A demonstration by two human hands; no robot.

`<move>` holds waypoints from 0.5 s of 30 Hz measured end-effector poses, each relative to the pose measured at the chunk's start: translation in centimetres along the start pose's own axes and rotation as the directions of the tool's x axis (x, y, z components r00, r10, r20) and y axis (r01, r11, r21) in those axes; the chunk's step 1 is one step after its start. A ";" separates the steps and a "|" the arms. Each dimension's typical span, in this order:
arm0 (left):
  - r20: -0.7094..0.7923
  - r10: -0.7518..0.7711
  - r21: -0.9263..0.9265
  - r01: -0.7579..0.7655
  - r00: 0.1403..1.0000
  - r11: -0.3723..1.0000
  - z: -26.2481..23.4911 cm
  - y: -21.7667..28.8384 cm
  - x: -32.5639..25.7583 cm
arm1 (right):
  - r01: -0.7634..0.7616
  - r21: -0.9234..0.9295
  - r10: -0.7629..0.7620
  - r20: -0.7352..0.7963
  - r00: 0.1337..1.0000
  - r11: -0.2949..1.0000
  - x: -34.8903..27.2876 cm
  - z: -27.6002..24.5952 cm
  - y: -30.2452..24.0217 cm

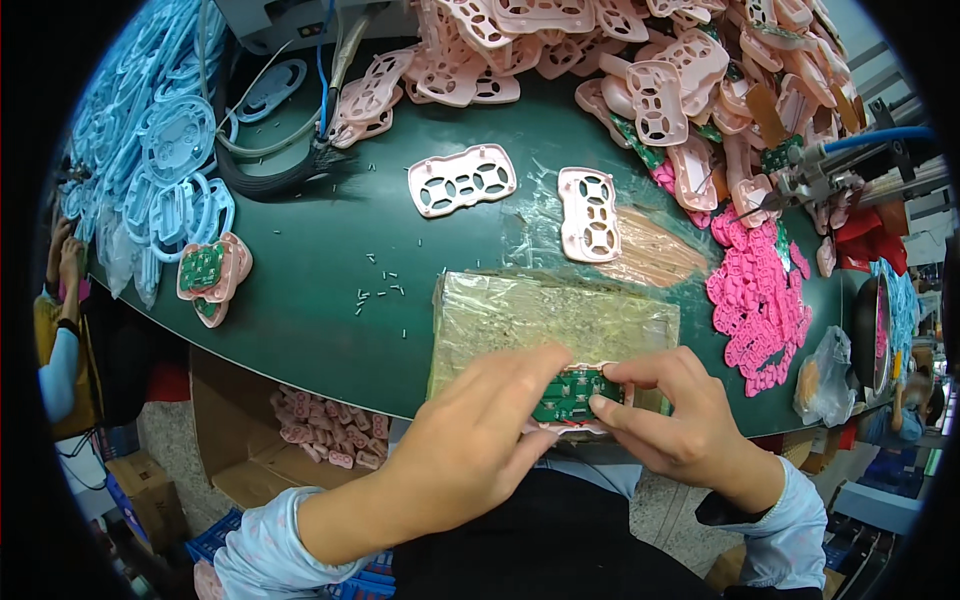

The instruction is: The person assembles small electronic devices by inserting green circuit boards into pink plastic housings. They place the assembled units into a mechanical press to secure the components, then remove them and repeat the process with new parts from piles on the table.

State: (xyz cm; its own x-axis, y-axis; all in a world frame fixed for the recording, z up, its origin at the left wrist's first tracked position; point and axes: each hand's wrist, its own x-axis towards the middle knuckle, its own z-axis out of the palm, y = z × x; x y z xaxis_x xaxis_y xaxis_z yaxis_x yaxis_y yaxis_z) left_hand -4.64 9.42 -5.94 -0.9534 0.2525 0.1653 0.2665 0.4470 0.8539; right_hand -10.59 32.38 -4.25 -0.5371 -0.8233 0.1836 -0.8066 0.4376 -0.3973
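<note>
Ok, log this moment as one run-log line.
left hand on green circuit board | right hand pinching board edge | board in pink shell | on taped block

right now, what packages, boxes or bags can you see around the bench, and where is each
Cardboard box: under the bench's near edge, lower left; brown, open-topped, holding pink plastic shells.
Smaller cardboard box: on the floor further left; brown, closed.
Clear plastic bag: right end of the bench; crumpled, something orange inside.
Tape-wrapped block: on the green bench top just beyond both hands; flat, rectangular, yellowish, glossy.
No screens or signs visible.
</note>
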 end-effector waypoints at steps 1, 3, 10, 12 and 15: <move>-0.003 0.005 -0.008 -0.005 1.000 1.000 0.0 0.1 0.0 | 0.000 -0.012 0.000 -0.001 1.000 1.000 0.0 0.0 0.0; -0.029 0.068 0.070 -0.066 0.997 0.995 0.3 0.3 0.1 | -0.008 -0.030 0.008 0.002 1.000 1.000 -0.2 -0.1 -0.1; 0.059 0.332 0.473 -0.319 0.941 0.821 3.0 0.7 -1.1 | -0.040 0.074 0.035 0.064 0.997 0.996 0.6 -2.3 0.7; 0.030 0.319 0.452 -0.298 0.947 0.841 3.0 0.6 -1.2 | -0.138 -0.117 0.062 -0.500 0.864 0.983 1.8 -6.3 2.9; 0.015 0.349 0.501 -0.309 0.937 0.808 3.6 1.2 -0.6 | -0.343 -0.131 0.051 -0.879 0.475 0.930 5.7 -15.4 7.0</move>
State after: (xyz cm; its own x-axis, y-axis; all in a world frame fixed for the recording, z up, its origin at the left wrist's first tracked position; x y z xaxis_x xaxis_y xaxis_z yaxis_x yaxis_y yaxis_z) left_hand -3.27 12.86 -6.77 -0.7981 0.4055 0.4456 0.5811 0.7135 0.3916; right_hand -23.04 36.33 7.87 -0.5133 -0.0508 0.8567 -0.5987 0.7364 -0.3150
